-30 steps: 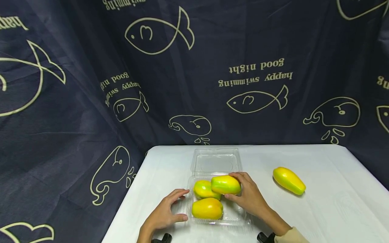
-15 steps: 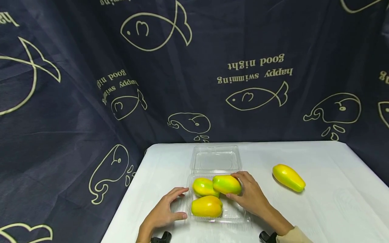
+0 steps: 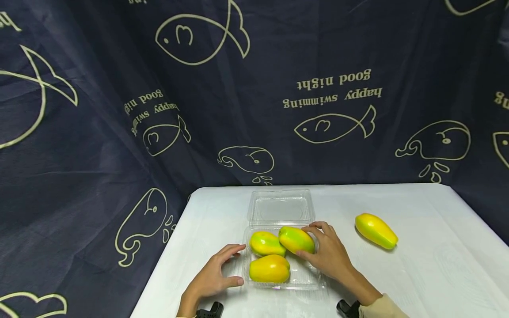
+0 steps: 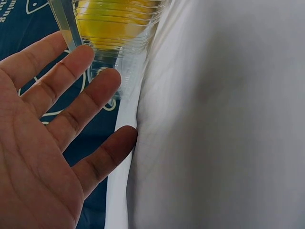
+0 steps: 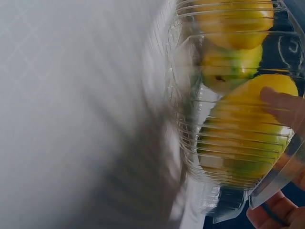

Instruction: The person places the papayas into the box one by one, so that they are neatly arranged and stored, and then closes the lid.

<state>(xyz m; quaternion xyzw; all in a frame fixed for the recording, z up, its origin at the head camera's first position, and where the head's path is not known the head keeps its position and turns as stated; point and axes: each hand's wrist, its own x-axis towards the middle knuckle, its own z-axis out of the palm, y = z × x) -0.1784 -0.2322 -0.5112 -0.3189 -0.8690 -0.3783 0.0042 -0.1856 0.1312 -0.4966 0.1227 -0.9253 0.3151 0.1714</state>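
Glossy green-and-yellow oval fruit point(image 3: 296, 240) — tilted inside the clear ribbed plastic box point(image 3: 306, 276)!
It's angled across the far right side — and the box sits wide open, its clear lid point(image 3: 281, 207) folded back.

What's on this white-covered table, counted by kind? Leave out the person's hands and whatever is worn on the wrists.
Clear hinged plastic box, lid open: 1
Glossy yellow-and-green oval fruits: 4 (2 lying in the box, 1 held by the right hand, 1 outside the box)
Total: 5
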